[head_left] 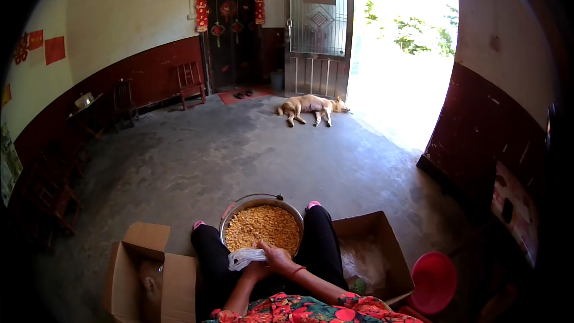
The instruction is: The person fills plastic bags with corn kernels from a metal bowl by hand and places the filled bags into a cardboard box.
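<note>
A crumpled, whitish clear plastic bag (246, 258) is held low over my lap, at the near rim of a metal bucket (225, 227). My right hand (277, 258), with a red band at the wrist, is closed on the bag's right end. Just below it, my left hand (257, 271) is closed at the bag's underside, its fingers largely hidden. Golden-yellow kernels or pieces (263, 225), too small to name surely, fill much of the bucket between my knees. Its wire handle rests toward the far rim.
An open cardboard box (181, 281) stands left of my legs, another box (391, 245) right. Beside that is a pink-red plastic basin (435, 281). A tan dog (309, 105) lies by the open metal door (318, 30). Wooden chairs (190, 84) line the left wall.
</note>
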A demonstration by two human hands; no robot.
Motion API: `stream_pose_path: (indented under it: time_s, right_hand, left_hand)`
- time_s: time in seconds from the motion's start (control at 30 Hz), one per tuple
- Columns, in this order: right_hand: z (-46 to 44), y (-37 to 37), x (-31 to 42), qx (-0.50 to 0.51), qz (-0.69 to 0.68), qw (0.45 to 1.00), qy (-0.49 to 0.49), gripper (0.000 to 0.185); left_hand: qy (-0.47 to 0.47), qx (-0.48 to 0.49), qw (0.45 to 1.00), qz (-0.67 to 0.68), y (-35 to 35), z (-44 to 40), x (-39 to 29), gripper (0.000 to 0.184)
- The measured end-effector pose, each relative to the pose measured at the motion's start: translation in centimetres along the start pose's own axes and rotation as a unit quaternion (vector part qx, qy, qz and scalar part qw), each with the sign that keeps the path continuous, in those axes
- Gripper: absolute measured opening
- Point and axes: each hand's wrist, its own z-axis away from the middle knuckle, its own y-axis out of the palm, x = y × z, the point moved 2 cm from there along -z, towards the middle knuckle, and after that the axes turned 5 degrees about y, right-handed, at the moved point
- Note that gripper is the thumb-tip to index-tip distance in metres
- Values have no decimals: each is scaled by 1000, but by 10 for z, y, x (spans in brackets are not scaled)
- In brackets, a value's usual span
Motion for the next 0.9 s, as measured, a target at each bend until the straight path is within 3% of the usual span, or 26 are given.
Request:
stream_pose_path:
  time_s: [0.03, 0.1, 0.23, 0.33, 0.6, 0.77, 0.87, 0.9]
  right_hand:
    - [-1, -6, 8, -1, 1, 1000, 1, 39]
    - [-2, -9, 20, 20, 162, 984, -70, 33]
    - [-9, 9, 18, -8, 233, 965, -116, 14]
    - [-4, -1, 26, -7, 176, 981, -82, 10]
    - [-1, -7, 32, -19, 49, 992, -111, 8]
    - [0, -19, 35, 4, -4, 994, -108, 17]
    - [1, -15, 28, -33, -93, 993, -57, 19]
    - [0, -12, 25, -19, -172, 985, 15, 19]
  left_hand:
    - [1, 0, 1000, 0, 11, 2, 4, 62]
    - [-34, -175, 974, 140, 31, 9, 14, 60]
    - [-37, -168, 965, 196, 43, 13, 26, 57]
    - [-50, -182, 947, 259, 50, 16, 32, 54]
    - [-73, -238, 863, 441, 72, 13, 52, 46]
    - [-74, -270, 754, 594, 102, 11, 68, 41]
    - [-75, -272, 595, 753, 174, 14, 117, 39]
    - [-77, -272, 572, 770, 187, 13, 126, 38]
